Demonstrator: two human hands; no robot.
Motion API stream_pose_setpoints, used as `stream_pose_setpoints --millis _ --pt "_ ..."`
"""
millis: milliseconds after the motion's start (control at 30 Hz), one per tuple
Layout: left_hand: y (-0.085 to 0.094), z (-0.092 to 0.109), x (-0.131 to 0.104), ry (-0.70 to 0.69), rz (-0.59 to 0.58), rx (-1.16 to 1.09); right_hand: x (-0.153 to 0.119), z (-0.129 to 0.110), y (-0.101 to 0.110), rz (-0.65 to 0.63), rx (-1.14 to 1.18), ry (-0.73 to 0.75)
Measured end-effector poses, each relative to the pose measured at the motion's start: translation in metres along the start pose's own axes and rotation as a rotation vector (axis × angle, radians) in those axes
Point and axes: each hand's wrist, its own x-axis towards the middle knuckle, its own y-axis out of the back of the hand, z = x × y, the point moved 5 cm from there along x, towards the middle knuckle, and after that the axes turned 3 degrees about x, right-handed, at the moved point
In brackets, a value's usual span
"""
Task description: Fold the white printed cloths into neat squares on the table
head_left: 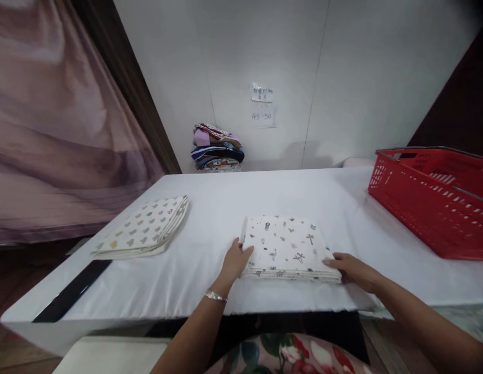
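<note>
A folded white cloth [285, 244], printed with small palm trees, birds and leaves, lies on the white-covered table in front of me. My left hand [236, 258] grips its left edge, thumb on top and the other fingers at the side, partly hidden. At the right edge my right hand [348, 269] pinches the cloth near its front corner, thumb side up. The fold shows several layers along the front. Farther left lies a second folded cloth [145, 226] with a grey, mouse-head-like pattern, touched by neither hand.
A red plastic basket [428, 208] stands at the table's right. Behind the far edge rises a stack of folded fabrics [218, 150] against the wall. A black strip [73, 291] crosses the table's front left corner. A pink curtain [57, 130] hangs at left.
</note>
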Motion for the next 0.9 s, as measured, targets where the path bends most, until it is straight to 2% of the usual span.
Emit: stream_pose_setpoints --millis 100,167,233,300,367,433,500,567,633,733,833,900 --pt "-0.001 0.005 0.001 0.015 -0.016 0.020 -0.012 0.008 -0.011 -0.106 0.217 -0.040" --pt "-0.002 0.007 0.002 0.037 -0.050 0.046 -0.015 0.010 -0.012 -0.140 0.231 -0.050" --pt "-0.002 0.007 0.000 0.050 -0.072 0.079 -0.012 0.011 -0.004 -0.122 0.123 -0.063" --pt "-0.001 0.007 -0.003 0.048 -0.070 0.100 -0.002 0.007 0.012 -0.001 -0.105 -0.019" --pt "-0.002 0.008 -0.008 0.036 -0.055 0.099 0.013 -0.010 0.029 0.176 -0.359 0.129" --pt "-0.003 0.010 -0.012 0.036 -0.041 0.080 0.032 -0.038 0.031 0.291 -0.545 0.356" --pt "-0.007 0.010 -0.015 0.044 -0.034 0.033 0.053 -0.069 0.016 0.272 -0.660 0.583" --pt "-0.013 0.009 -0.017 0.051 -0.041 -0.037 0.076 -0.095 -0.008 0.181 -0.754 0.707" --pt "-0.019 0.005 -0.017 0.064 -0.049 -0.115 0.102 -0.113 -0.027 0.095 -0.834 0.661" --pt "-0.016 0.000 -0.009 0.041 -0.070 -0.183 0.131 -0.127 -0.041 -0.040 -0.922 0.476" --pt "0.011 0.009 0.016 -0.059 -0.074 -0.056 0.138 -0.131 -0.040 -0.187 -0.920 0.315" --pt "0.037 0.021 0.041 -0.141 -0.045 0.078 0.132 -0.127 -0.038 -0.260 -0.775 0.216"
